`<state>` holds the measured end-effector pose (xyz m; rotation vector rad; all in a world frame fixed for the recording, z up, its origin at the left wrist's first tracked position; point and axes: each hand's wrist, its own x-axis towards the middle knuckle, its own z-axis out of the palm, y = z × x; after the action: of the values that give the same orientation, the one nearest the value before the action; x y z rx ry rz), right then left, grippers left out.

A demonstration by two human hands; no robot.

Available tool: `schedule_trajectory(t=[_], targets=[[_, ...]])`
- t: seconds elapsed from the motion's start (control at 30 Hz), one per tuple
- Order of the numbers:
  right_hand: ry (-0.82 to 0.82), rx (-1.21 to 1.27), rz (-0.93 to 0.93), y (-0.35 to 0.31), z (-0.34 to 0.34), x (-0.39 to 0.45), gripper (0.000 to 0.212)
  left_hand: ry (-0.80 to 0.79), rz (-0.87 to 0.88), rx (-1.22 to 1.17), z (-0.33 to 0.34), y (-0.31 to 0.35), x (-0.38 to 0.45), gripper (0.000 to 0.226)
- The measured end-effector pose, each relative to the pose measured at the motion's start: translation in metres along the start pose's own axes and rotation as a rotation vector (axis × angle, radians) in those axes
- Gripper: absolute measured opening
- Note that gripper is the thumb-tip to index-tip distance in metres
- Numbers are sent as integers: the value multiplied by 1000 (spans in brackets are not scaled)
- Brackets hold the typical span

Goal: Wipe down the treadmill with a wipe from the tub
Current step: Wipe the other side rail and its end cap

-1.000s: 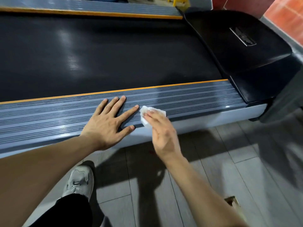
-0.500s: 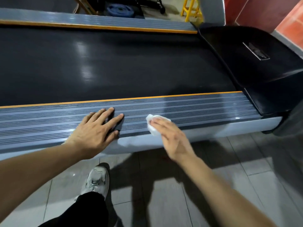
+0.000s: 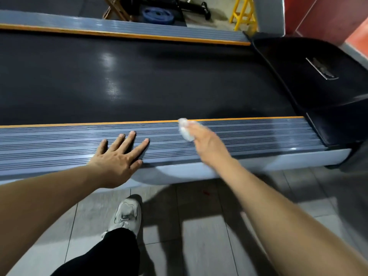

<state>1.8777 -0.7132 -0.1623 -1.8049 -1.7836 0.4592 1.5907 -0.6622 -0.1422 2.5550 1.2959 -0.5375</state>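
My left hand [image 3: 117,158] lay flat on the ribbed grey side rail [image 3: 258,136] of the treadmill [image 3: 139,80], fingers straight and spread, gripping nothing. My right hand [image 3: 207,142] was further along the same rail, to the right of the left one and well apart from it, motion-blurred. It held a crumpled white wipe [image 3: 185,129] at its fingertips, and the wipe touched the rail's far edge, right against the orange strip [image 3: 79,123] that borders the black belt. How the fingers curled around the wipe I could not make out through the blur, only that they had hold of it.

Beyond both hands the dark belt stretched wide, with a second grey rail [image 3: 139,29] on its far side. To the right of my right hand rose the black motor cover [image 3: 318,76]. Below my hands, on the grey tiled floor [image 3: 199,236], I saw one pale sneaker [image 3: 125,214] under a black trouser leg [image 3: 103,255]. Past the far rail stood a yellow stool [image 3: 243,13] and a blue weight plate [image 3: 158,15]
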Motion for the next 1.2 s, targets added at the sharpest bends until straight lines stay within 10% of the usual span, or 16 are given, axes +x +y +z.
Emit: schedule_trajectory(t=[0.17,0.43,0.67,0.9,1.2], targets=[[279,-182,349,31,-22,10,54,-9,-17,-10,0,2,-2,59],[5,15,-56,-42,45,3,50,-4,-13,-36,-2,1,-2,59],[464,-20,285,-9,4,-21,34,31,-16,-102,4,2,-3,58],[30,30,-59,-65,56,-23,54,-14,-9,-125,-9,-2,-3,65],[472,91,262,-51,57,-45,37,49,-6,-69,5,-32,-53,76]])
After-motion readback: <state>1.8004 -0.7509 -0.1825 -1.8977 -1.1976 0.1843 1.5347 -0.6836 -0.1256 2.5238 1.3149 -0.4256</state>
